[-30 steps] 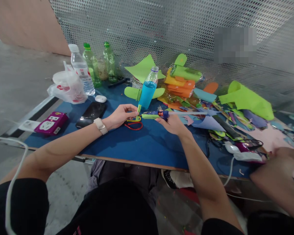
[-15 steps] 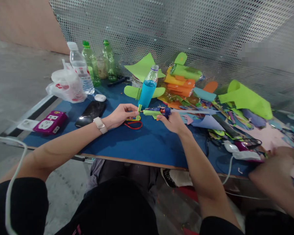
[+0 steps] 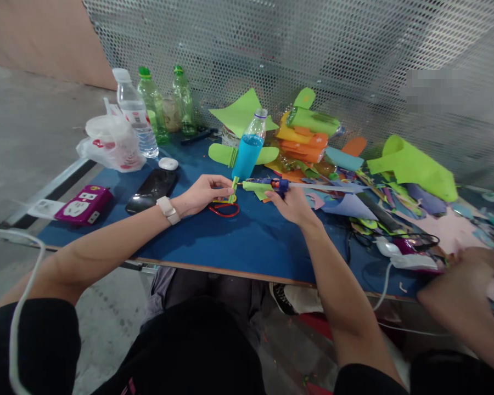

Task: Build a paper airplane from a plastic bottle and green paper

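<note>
Between the fingertips of my left hand [image 3: 212, 189] is a small strip of green paper [image 3: 234, 188], held upright. My right hand [image 3: 290, 203] is wrapped round a blue glue gun [image 3: 278, 185] with a long clear glue stick [image 3: 329, 187] out of its back. The gun's nozzle points left, a short way from the strip. A piece of green paper [image 3: 257, 188] shows along the gun's barrel; I cannot tell whether it is attached. Red-and-yellow scissors [image 3: 226, 211] lie below my left fingers. Just behind stands a bottle with blue paper [image 3: 248, 151] and green paper wings [image 3: 222, 154].
At left are a purple power socket [image 3: 84, 206], a black phone [image 3: 152, 189], a white case [image 3: 168, 164], a plastic bag [image 3: 115, 145] and several bottles. Paper scraps [image 3: 428, 225] cover the right side. Another person's hand [image 3: 465, 291] is at the far right.
The glue gun has drawn back slightly to the right, so its nozzle is now apart from the green strip. My left hand stays almost in place.
</note>
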`<control>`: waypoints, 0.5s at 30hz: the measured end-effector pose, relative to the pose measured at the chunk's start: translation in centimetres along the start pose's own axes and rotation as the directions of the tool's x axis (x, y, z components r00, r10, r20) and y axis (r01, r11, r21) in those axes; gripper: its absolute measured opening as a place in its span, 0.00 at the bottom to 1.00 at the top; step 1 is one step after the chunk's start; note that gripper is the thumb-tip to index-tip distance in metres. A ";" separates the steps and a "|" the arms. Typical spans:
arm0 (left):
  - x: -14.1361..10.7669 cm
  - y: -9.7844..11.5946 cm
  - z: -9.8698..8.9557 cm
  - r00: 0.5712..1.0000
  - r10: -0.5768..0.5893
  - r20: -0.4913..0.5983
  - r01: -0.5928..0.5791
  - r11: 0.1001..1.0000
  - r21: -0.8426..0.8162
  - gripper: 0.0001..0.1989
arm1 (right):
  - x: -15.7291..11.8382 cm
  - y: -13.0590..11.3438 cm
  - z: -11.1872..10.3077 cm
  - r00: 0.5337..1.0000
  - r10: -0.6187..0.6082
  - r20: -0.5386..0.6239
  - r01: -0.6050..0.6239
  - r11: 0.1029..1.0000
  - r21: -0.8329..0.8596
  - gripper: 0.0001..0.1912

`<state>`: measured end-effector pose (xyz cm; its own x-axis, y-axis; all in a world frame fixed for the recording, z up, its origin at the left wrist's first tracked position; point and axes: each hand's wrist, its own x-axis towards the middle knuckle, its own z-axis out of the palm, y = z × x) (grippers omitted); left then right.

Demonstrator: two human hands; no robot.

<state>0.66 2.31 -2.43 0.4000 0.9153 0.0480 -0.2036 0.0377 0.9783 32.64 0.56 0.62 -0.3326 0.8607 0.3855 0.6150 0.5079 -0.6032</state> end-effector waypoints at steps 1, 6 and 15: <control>0.0 0.1 0.0 1.000 -0.002 -0.003 0.002 1.000 -0.001 0.28 | 0.0 0.0 0.0 1.000 0.000 0.001 0.000 1.000 0.003 0.48; -0.1 0.2 0.0 1.000 -0.001 0.004 0.001 1.000 0.003 0.28 | 0.0 -0.6 -0.1 1.000 0.022 -0.019 -0.021 1.000 0.023 0.47; 0.0 -0.2 -0.4 0.999 -0.015 0.030 0.014 1.000 0.011 0.27 | 0.1 -1.2 -0.4 0.999 0.031 -0.017 -0.031 0.999 0.034 0.45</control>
<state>0.32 2.51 -2.73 0.4296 0.9021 0.0398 -0.1884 0.0465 0.9810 32.09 0.02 1.68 -0.3005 0.8755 0.3784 0.6004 0.4820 -0.6382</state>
